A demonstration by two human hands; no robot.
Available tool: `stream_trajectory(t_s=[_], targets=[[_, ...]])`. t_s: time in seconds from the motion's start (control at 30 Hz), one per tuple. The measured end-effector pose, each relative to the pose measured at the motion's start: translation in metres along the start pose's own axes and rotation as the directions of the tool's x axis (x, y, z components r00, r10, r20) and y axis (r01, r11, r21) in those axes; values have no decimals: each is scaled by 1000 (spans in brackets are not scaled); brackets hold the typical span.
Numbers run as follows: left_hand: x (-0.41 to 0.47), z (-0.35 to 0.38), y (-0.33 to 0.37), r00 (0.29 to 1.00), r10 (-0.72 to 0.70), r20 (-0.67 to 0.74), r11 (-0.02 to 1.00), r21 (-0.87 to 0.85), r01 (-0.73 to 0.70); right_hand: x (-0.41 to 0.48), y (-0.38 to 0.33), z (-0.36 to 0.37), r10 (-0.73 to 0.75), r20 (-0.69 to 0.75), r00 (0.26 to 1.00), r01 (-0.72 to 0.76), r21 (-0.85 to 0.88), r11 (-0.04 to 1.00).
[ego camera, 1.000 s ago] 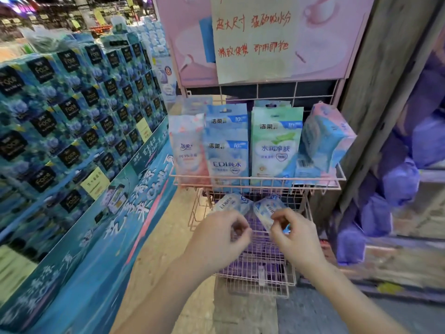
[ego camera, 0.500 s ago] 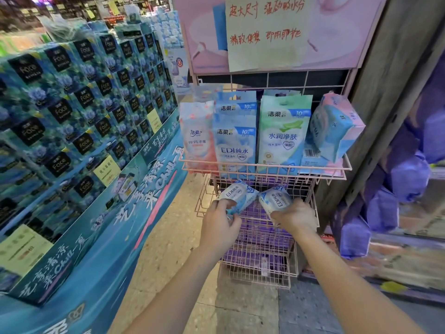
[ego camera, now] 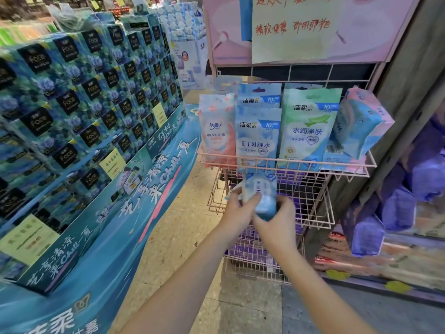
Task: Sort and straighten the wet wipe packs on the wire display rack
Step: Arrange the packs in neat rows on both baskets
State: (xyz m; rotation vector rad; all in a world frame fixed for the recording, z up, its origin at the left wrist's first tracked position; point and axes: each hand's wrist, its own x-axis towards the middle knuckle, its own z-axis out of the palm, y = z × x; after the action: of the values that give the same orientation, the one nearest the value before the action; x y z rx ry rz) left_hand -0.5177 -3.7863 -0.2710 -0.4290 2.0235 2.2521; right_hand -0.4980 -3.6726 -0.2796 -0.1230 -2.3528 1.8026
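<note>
A pink wire display rack (ego camera: 286,162) holds wet wipe packs upright in its top basket: a pink-and-white pack (ego camera: 216,131), blue EDI packs (ego camera: 257,138), a green pack (ego camera: 308,131) and a tilted blue-and-pink bundle (ego camera: 361,121) at the right. Just below that basket, my left hand (ego camera: 237,214) and my right hand (ego camera: 277,222) meet and together grip small blue wipe packs (ego camera: 261,196), pressed into one stack. The packs look blurred, so their number is unclear.
A large blue tissue display (ego camera: 84,116) fills the left side. Purple bagged goods (ego camera: 397,203) hang to the right of a grey pillar (ego camera: 404,97). Lower rack baskets (ego camera: 255,259) hold purple items. A pink sign board (ego camera: 301,27) tops the rack.
My hands, each holding a small pack apart before, have come together and stacked the packs in front of the middle basket. The view has moved closer to the rack.
</note>
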Motion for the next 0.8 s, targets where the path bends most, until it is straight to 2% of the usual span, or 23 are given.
stream_trajectory(t_s=[0.1,0.13,0.2,0.27,0.37,0.43,0.53,0.8], targets=[[10,-31,5,997,-45,-58,999,-10,45,0,4,3,-20,217,976,29,-39,999],[12,-43,7,997,-56,-57,998,18,57,3,4,2,-2,249,969,12,-39,999],[16,-63,12,997,-61,-42,994,92,64,10,2,1,51,224,973,-54,8,999],[17,-77,19,998,-67,5,981,182,65,20,-2,3,126,203,971,-153,125,980],[18,-88,27,991,-59,117,962,273,25,29,-10,14,168,344,924,-271,278,922],[19,-94,31,982,-65,178,955,298,9,29,-11,22,171,364,916,-276,260,925],[23,-106,32,975,-53,214,946,323,-20,26,-9,31,178,298,938,-266,286,921],[46,-129,26,999,-26,-32,996,82,29,28,-8,46,236,308,921,-338,335,879]])
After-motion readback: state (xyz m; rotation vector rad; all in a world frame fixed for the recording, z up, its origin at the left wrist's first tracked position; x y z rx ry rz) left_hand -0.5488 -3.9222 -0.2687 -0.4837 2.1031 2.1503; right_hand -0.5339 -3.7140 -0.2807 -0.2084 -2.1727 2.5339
